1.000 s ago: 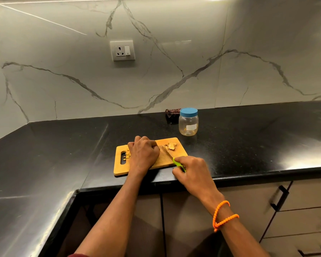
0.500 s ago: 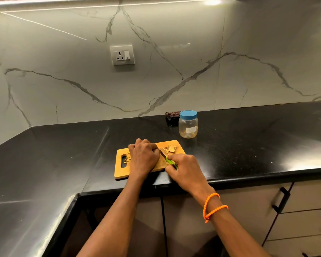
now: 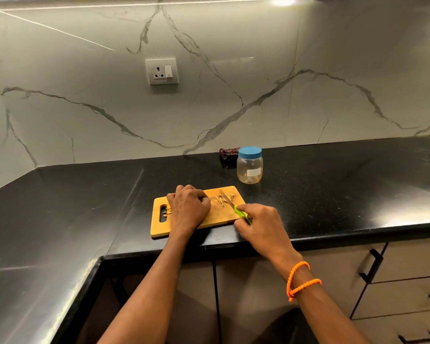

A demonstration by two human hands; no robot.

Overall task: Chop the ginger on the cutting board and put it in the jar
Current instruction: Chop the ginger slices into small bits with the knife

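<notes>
A wooden cutting board (image 3: 219, 214) lies near the front edge of the black counter. Chopped ginger pieces (image 3: 222, 199) lie on its far right part, and a few more bits (image 3: 168, 211) sit by the handle slot. My left hand (image 3: 188, 207) rests curled on the board's middle; whether it holds ginger is hidden. My right hand (image 3: 260, 225) grips the green handle of a knife (image 3: 230, 203), whose blade points into the ginger pieces. A clear jar (image 3: 249, 167) with a blue lid on stands behind the board, to the right.
A dark brown cloth (image 3: 229, 153) lies against the marble wall behind the jar. A wall socket (image 3: 162, 71) is above. Cabinet drawers with black handles (image 3: 370, 265) sit below the counter on the right. The black counter (image 3: 333, 189) extends to both sides.
My right hand has drawn back to the right with the knife after moving in close to my left hand. More thin ginger slivers now lie on the board. My left hand stays put.
</notes>
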